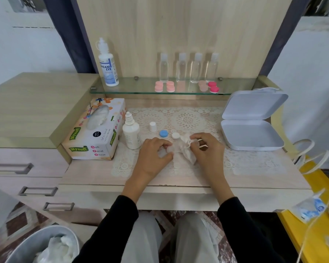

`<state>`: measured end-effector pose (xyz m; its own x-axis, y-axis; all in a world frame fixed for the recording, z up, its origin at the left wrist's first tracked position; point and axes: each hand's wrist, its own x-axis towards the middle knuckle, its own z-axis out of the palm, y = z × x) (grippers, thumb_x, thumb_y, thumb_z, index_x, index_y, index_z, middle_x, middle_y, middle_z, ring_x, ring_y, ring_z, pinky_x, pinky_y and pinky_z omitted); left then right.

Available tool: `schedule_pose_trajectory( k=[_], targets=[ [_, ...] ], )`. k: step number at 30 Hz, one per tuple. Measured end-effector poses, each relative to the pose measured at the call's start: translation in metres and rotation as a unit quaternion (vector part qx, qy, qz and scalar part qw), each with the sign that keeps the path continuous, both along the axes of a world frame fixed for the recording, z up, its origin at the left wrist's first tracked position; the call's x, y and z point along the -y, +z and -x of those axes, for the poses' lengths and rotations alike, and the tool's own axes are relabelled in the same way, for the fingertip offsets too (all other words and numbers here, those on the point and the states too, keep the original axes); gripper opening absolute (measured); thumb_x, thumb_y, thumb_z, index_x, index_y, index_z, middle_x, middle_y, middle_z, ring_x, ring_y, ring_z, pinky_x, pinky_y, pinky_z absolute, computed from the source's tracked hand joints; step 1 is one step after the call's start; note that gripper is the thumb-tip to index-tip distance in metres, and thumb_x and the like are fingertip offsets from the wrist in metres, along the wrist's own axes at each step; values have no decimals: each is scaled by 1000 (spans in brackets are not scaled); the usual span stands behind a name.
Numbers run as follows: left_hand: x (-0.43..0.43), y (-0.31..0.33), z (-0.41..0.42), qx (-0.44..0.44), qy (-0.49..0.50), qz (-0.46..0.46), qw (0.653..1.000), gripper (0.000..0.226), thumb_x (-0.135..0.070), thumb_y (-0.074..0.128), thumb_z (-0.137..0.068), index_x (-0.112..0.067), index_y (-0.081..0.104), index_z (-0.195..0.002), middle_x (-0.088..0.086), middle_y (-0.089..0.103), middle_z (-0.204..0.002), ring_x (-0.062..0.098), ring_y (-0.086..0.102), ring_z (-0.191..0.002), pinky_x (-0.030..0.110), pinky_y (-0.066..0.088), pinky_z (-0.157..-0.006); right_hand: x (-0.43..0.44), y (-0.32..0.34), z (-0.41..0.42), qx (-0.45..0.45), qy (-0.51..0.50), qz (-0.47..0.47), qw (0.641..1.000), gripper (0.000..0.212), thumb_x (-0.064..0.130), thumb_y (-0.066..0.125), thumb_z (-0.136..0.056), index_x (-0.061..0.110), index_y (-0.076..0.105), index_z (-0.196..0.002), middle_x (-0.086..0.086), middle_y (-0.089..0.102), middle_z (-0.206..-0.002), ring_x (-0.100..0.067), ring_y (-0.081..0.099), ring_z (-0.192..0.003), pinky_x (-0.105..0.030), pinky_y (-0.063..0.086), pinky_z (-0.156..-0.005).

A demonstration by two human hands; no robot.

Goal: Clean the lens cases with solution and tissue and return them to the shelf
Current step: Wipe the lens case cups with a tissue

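Wiping a lens case with tissue at the dressing table

My left hand (156, 156) curled its fingers round a pale lens case (166, 151), and my right hand (207, 150) pinched a crumpled tissue (186, 149) pressed against the case, both just above the lace mat (188, 118). The case's blue cap (164, 133) and white cap (175, 135) lay side by side on the mat just beyond my fingers. The small solution bottle (131, 133) stood uncapped left of my hands, beside the tissue box (97, 130), with its cap (152, 126) upright nearby. On the glass shelf (141, 90) sat pink lens cases (164, 86), a darker pink pair (213, 86) and the large Dream Eye bottle (107, 63).
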<state>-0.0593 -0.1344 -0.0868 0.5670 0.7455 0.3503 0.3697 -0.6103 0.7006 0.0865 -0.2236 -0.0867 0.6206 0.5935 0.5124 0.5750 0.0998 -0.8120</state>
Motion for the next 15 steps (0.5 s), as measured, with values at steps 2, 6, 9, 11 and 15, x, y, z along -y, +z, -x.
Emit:
schedule_pose_trajectory(
  k=[2,6,9,11,15],
  targets=[
    [0,-1,0,-1,6,-3,1000,26,-22,74,-73,-20,69,-99,-7,64,-93,14,53,-90,29,42,-87,-2,-3,-1,87,16,19,996,20,-6,63,-74,10,72,-83,4,66,-84,-6,60,-76,-13,44,-62],
    [1,-1,-1,-1,16,-12,1000,24,-20,74,-73,-21,69,-97,-10,63,-91,14,53,-90,30,44,-85,-5,-3,6,158,34,60,985,16,12,59,-77,6,73,-82,0,66,-86,-12,61,-79,-18,47,-69],
    [0,-2,-1,-1,19,-12,1000,22,-22,74,-74,-21,69,-95,-8,65,-92,16,54,-90,31,44,-85,-5,-5,13,195,37,111,974,29,24,53,-80,4,72,-86,0,61,-90,-16,57,-85,-26,47,-70],
    [0,-3,-2,-1,19,-11,1000,22,-22,74,-74,-20,69,-95,-7,65,-92,16,54,-90,32,44,-85,-5,-7,14,209,37,125,969,25,21,55,-80,3,71,-86,-1,57,-89,-17,54,-85,-27,46,-70],
    [0,-2,-1,4,16,-8,1000,23,-22,74,-74,-20,69,-96,-6,66,-92,16,53,-90,32,45,-85,-8,-5,16,225,22,140,964,12,10,62,-80,2,64,-73,-2,51,-82,-16,49,-73,-27,41,-60]
  ],
)
